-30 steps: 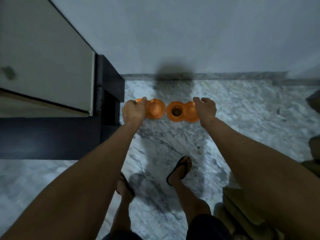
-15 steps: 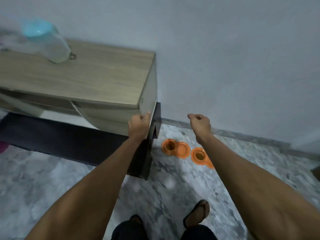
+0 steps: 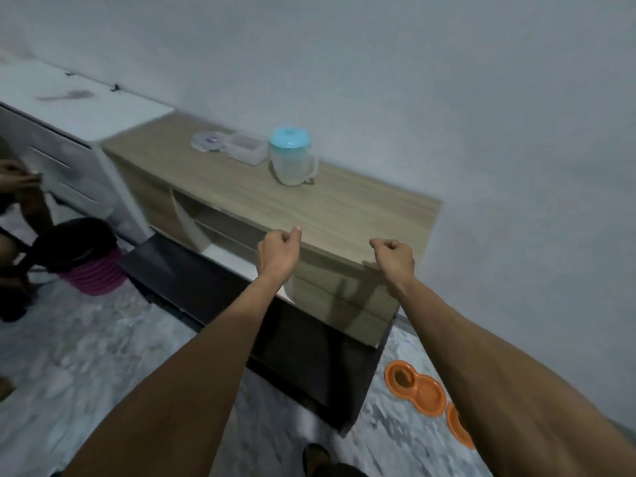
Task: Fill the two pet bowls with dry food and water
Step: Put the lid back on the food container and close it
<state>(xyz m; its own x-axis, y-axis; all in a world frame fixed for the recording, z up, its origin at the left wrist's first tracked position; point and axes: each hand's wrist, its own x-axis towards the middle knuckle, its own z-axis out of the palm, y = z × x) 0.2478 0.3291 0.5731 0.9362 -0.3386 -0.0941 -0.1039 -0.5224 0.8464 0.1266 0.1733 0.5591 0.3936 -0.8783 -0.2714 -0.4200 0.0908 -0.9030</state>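
Two orange pet bowls lie on the marble floor at the lower right: one double bowl (image 3: 414, 387) in full view, a second bowl (image 3: 457, 426) partly hidden behind my right forearm. A clear jug with a light blue lid (image 3: 292, 156) stands on the wooden cabinet (image 3: 330, 215). My left hand (image 3: 278, 253) and my right hand (image 3: 394, 258) hover over the cabinet's front edge, fingers curled, holding nothing. Both hands are well above and to the left of the bowls.
Two small clear containers (image 3: 241, 148) sit left of the jug. A white drawer unit (image 3: 69, 132) adjoins the cabinet. A black and pink bin (image 3: 82, 256) stands on the floor at the left beside another person (image 3: 17, 201). A grey wall runs behind.
My hands let go of the bowls on the floor and rose to cabinet height. The view swung up and left, so the jug and the cabinet top now show.
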